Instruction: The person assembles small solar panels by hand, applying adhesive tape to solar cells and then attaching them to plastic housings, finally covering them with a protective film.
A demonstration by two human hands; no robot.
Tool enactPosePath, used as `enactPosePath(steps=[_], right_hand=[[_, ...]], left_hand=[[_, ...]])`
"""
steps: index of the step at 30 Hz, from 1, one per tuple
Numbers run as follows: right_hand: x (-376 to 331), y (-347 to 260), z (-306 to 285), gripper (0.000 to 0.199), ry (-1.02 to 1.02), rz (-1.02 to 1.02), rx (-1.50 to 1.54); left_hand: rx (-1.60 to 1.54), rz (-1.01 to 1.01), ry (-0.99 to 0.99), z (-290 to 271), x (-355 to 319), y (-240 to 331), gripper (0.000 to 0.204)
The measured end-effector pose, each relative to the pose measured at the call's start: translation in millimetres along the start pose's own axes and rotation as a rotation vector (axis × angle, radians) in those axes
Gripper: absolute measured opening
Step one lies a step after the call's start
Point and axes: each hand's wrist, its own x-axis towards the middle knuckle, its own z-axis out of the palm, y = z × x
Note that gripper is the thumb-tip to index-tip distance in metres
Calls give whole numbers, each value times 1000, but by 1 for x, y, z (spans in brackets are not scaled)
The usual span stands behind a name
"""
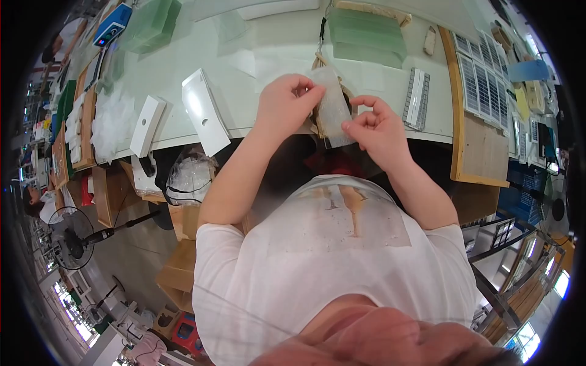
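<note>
Between my two hands, a translucent, pale rectangular sheet point(332, 100) is held over the table's near edge. My left hand point(290, 100) pinches it at its left side, thumb and forefinger close together. My right hand point(379, 129) has its thumb against the sheet's lower right edge, the fingers curled in a loose pinch. Behind the sheet shows a brown-edged piece, mostly hidden, so I cannot tell its kind. Left of my hands lie a long white box part point(201, 104) and a smaller white box part point(148, 125), each with a round hole or mark.
Green-tinted glass panes are stacked at the back point(366, 39) and back left point(149, 27). A clear ruler-like strip point(416, 97) lies right of my hands. Beyond it stands a wooden-edged board point(458, 110). A blue device point(113, 24) sits far left; a fan point(70, 238) stands behind.
</note>
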Motion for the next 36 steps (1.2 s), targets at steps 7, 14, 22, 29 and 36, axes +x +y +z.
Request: enactPosePath(steps=[7,14,22,29,36], right_hand=[[0,12,4,39,18,-68,-66],[0,15,6,37,25,-69,-52],[-5,12,8,35,7,-77,-129],[-3,17,7,33,35,-136,-175],[5,13,5,41,54,-287,-290]], left_hand=[[169,77,46,2,-2,7,25],[175,41,29,2,0,8,26],[195,51,45,2,-5,7,26],[200,88,70,7,-3,6,25],[166,99,170,4,4,10,30]])
